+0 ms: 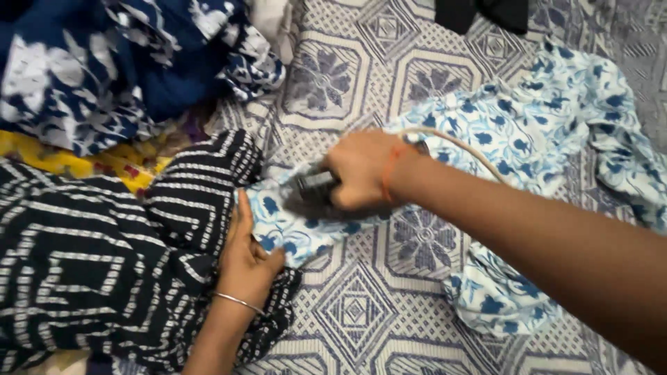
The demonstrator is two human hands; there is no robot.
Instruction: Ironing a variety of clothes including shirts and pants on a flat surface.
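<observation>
Nearest, the left hand (244,258), a thin bangle (238,302) at its wrist, lies flat with fingers straight, pressing the near-left edge of the blue floral garment (517,132) against the patterned sheet (361,305); it grips nothing. Left of that hand lies a black-and-white striped cloth (90,271), touching the garment's edge. Just beyond the hand, the right hand (361,177) is closed around the handle of a dark iron (313,187), which rests on the garment's left end. The iron's long axis runs left to right, its tip toward the striped cloth; its pale cord (458,142) trails right over the wrist. The garment stretches right and away from the iron, crumpled at its far end. Bare sheet lies open nearer than the iron and beyond it. Farther left sit a yellow cloth (62,161) and a navy printed heap (125,69).
</observation>
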